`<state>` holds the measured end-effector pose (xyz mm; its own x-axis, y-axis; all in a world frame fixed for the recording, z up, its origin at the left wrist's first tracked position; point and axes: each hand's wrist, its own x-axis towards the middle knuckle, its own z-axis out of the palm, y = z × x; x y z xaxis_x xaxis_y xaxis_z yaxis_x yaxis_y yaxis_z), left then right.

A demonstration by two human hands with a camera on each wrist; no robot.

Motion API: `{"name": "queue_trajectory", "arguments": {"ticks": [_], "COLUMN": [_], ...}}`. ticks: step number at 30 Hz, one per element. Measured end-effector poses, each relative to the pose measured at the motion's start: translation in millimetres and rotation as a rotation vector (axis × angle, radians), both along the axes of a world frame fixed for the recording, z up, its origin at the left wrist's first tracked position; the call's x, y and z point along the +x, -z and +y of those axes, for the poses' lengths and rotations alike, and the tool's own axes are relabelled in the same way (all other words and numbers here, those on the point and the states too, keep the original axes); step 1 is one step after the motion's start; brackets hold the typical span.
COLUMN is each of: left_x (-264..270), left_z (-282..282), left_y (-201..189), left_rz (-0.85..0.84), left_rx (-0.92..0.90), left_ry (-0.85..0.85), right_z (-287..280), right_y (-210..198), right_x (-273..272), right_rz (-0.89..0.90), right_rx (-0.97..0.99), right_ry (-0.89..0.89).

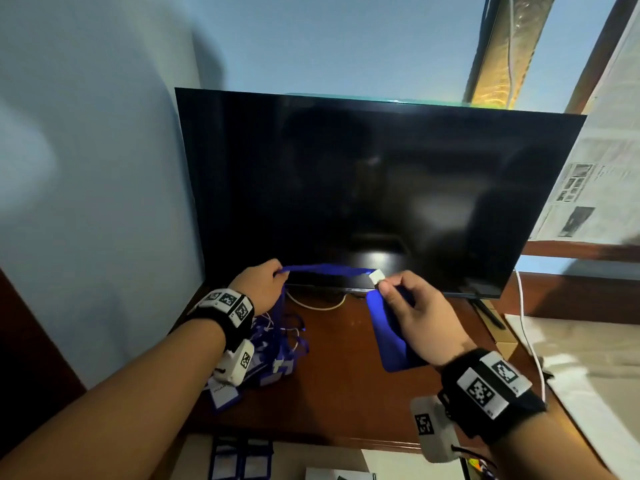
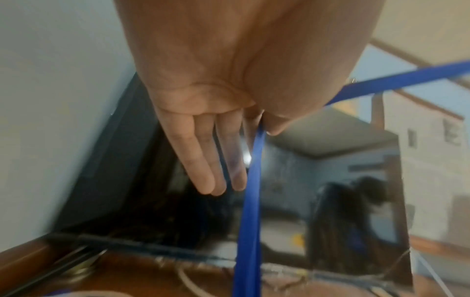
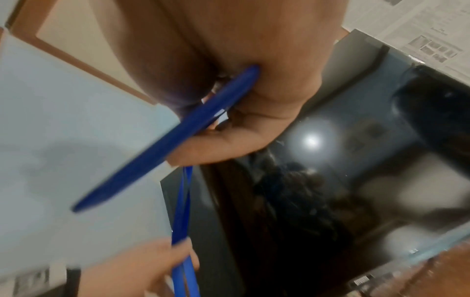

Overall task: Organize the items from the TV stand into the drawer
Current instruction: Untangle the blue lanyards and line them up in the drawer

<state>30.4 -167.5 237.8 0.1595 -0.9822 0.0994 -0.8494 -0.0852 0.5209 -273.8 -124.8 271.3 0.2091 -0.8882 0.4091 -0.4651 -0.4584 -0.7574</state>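
A blue lanyard strap point(image 1: 325, 270) stretches between my two hands in front of the TV. My left hand point(image 1: 280, 273) pinches the strap point(image 2: 250, 191) between thumb and forefinger, with the other fingers point(image 2: 203, 160) straight. My right hand point(image 1: 384, 285) grips a blue badge holder point(image 1: 391, 337) at its white clip point(image 1: 377, 277); the holder hangs down over the stand. The right wrist view shows the holder point(image 3: 162, 144) edge-on, with the strap point(image 3: 182, 211) running to my left hand point(image 3: 142, 267). A tangled pile of blue lanyards and badge holders point(image 1: 273, 351) lies under my left wrist.
The black TV point(image 1: 381, 188) stands at the back of the wooden TV stand point(image 1: 346, 393). A white cable point(image 1: 315, 306) loops under it; another point(image 1: 530, 341) runs down the right side. Below the stand's front edge, the drawer shows blue-framed badge holders point(image 1: 239, 459) and a white box point(image 1: 339, 474).
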Motion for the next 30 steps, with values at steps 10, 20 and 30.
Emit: {"name": "queue_trajectory", "arguments": {"ticks": [10,20,30], "left_x": [6.3,-4.5,-17.6], "left_z": [11.6,-5.4,25.7], "left_y": [40.4,-83.3,-140.5], "left_rz": [0.319,0.701,0.343], "left_rx": [0.135,-0.315,-0.778], "left_ry": [-0.134,0.012,0.229], "right_z": [12.2,10.7,-5.8], "right_y": [-52.1,-18.4,2.1], "right_x": [-12.1,-4.8,-20.6], "right_rz": [-0.147,-0.060,0.201], "right_rx": [-0.067,0.192,0.220], "right_ry": [0.027,0.041,0.180]}}
